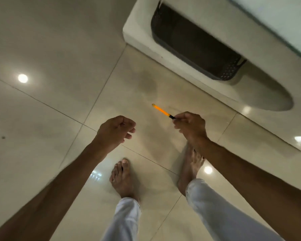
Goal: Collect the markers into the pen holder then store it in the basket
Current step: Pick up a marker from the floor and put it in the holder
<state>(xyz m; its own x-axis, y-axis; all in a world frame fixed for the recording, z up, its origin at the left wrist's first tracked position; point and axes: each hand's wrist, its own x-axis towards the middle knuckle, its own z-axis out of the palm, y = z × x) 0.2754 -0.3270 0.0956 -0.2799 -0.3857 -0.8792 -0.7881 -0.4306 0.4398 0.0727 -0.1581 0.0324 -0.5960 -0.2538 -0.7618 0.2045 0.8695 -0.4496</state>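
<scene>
We see one orange marker (pixel 162 111) held in the air above the tiled floor (pixel 50 58), in the middle of the view and slightly to the right. Its long axis runs on a slant, from the lower right, where its dark end sits in the fingers, up and to the left, where its free tip points away from the person and toward the upper left. The right hand (pixel 189 126) pinches that dark end between the thumb and curled fingertips, with the rest of the fingers folded under the palm and the back of the hand turned up toward us. Its forearm reaches in from the lower right corner, bare to the edge of the view.

The left hand (pixel 116 131) hangs at about the same height, well apart from the marker. Its fingers are loosely curled and we see nothing in them. The thumb side faces the right hand, and its forearm comes in from the lower left corner.

Below the hands stand two bare feet (pixel 122 178) on the glossy tiles, with white trouser legs (pixel 208 206) above the ankles. At upper right a dark perforated basket (pixel 195 42) sits in a pale shelf or ledge (pixel 139 35); motion blur softens its details. Round light reflections dot the floor.
</scene>
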